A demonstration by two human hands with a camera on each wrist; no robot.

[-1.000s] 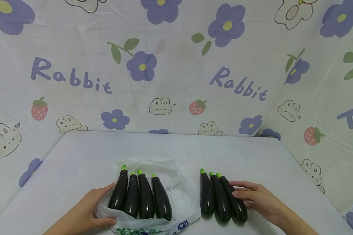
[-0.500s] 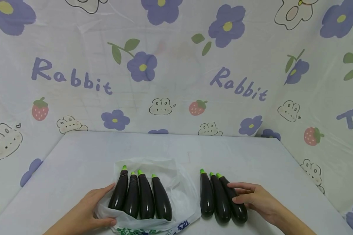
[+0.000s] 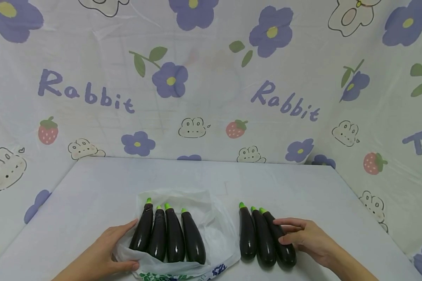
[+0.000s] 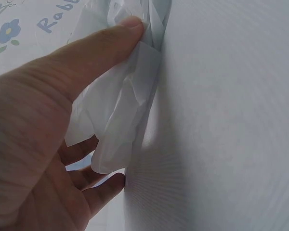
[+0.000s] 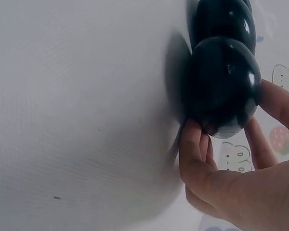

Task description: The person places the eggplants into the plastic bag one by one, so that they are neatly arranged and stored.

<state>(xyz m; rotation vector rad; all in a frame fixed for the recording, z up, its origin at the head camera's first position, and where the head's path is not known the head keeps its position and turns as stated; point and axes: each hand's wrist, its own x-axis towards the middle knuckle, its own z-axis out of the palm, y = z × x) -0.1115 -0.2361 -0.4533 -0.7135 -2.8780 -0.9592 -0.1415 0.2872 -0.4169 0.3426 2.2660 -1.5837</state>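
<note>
A white plastic bag (image 3: 219, 236) lies with its mouth spread, holding several dark, shiny eggplants (image 3: 174, 236) with green stem ends. At its left edge my left hand (image 3: 105, 249) holds the plastic. The left wrist view shows the thumb (image 4: 106, 50) on the crumpled bag, with curled fingers behind its edge. Three more eggplants lie side by side to the right of the bag. My right hand (image 3: 307, 238) grips the rightmost eggplant (image 3: 275, 233), thumb on the near side. In the right wrist view, fingers curve around its rounded end (image 5: 221, 86).
The white tabletop (image 3: 197, 175) carries everything. A patterned cloth (image 3: 211, 105) with flowers, rabbits and strawberries hangs behind and along the sides. Green and blue print (image 3: 168, 276) shows on the bag's near edge.
My right thumb has come down onto the rightmost eggplant, and the right fingers have closed around it slightly. The left hand, the bag and the eggplants stay put.
</note>
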